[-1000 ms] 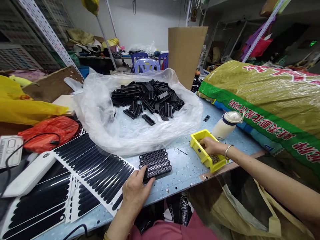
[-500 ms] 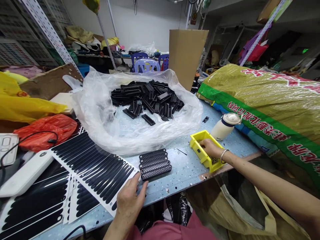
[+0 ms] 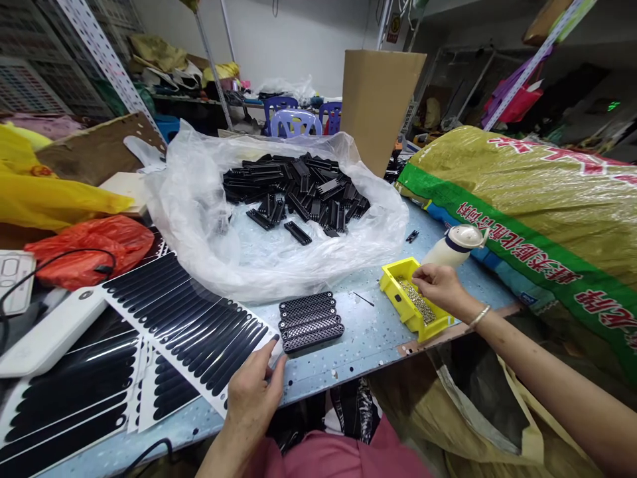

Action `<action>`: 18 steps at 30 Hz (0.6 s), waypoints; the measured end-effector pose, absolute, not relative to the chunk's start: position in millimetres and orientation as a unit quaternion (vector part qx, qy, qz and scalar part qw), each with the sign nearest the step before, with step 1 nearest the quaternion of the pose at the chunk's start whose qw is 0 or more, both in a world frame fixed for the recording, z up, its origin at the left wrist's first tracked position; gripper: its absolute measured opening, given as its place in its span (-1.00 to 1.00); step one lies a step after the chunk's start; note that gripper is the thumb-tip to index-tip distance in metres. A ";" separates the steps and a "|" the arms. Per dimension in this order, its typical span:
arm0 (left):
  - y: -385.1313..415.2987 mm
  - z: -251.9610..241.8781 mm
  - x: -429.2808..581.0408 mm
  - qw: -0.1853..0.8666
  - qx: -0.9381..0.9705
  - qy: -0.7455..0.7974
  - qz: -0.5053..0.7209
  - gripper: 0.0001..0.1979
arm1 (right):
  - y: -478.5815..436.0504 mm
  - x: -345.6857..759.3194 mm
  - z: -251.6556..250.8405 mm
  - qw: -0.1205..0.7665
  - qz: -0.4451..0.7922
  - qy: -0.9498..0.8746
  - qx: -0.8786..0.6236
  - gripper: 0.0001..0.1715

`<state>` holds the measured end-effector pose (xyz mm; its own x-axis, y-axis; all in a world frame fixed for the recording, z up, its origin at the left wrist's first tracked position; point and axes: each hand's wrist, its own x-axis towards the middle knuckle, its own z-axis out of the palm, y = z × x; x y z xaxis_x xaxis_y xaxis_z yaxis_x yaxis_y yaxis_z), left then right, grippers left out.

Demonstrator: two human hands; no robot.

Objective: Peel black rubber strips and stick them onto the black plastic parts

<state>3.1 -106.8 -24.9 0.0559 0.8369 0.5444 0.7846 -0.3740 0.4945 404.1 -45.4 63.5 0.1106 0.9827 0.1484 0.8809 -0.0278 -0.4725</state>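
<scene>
Right hand [image 3: 440,287] over yellow tray [image 3: 395,291] of seemingly metal mesh [image 3: 417,300]

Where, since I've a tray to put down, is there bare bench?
The bare bench between the perforated black strips and the yellow tray is free, with a smaller patch between the plastic bag and the white bottle. The left side is crowded with black-striped sheets.

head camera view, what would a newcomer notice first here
A heap of black plastic parts sits in a clear plastic bag mid-table, beside a big yellow-green sack on the right. Nearer, the right hand is over a small yellow tray, and the left hand is beside sheets of black strips.
</scene>
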 end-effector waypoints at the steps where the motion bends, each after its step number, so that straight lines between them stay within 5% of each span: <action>1: -106.9 -24.3 4.0 0.030 0.726 0.556 0.402 -0.70 | -47.7 392.5 69.5 0.267 0.143 -0.661 -0.686 -0.87; 5: -106.6 -21.7 10.0 0.027 0.734 0.541 0.409 -0.73 | -54.4 310.1 73.4 0.262 0.286 -0.728 -0.566 -0.86; 13: -103.0 -22.7 13.9 0.049 0.748 0.533 0.393 -0.76 | -41.9 192.8 29.0 0.053 0.192 -0.862 -0.465 -0.84; 18: -99.5 -19.3 14.7 0.047 0.751 0.532 0.389 -0.74 | -38.6 202.8 24.1 0.097 0.248 -0.825 -0.498 -0.87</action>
